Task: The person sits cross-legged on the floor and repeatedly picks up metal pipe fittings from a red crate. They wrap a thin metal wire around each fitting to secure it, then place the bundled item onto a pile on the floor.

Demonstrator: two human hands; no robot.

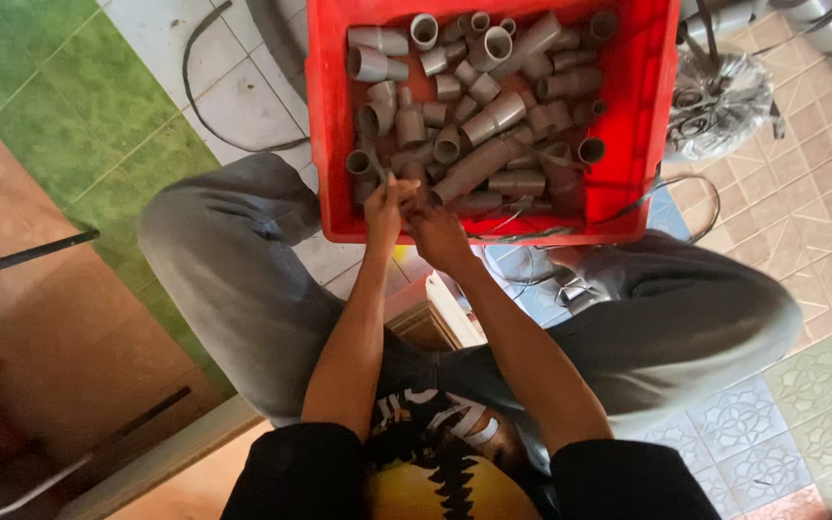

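A red plastic crate (329, 116) sits on the floor between my knees, filled with several grey pipe fittings (493, 116). My left hand (384, 207) and my right hand (435, 231) meet at the crate's near edge. Together they grip a small grey pipe piece (406, 183) at the lower left of the pile. The fingers of both hands are closed around it, and most of the piece is hidden by them. A grey elbow fitting (363, 162) lies just beyond my left fingers.
My knees in grey trousers (233, 250) flank the crate. A shiny metallic object wrapped in black cable (719, 101) lies at the right. A black cable (199, 87) curves over white tiles. Patterned tiles (820, 212) spread right; a green mat (69, 106) lies left.
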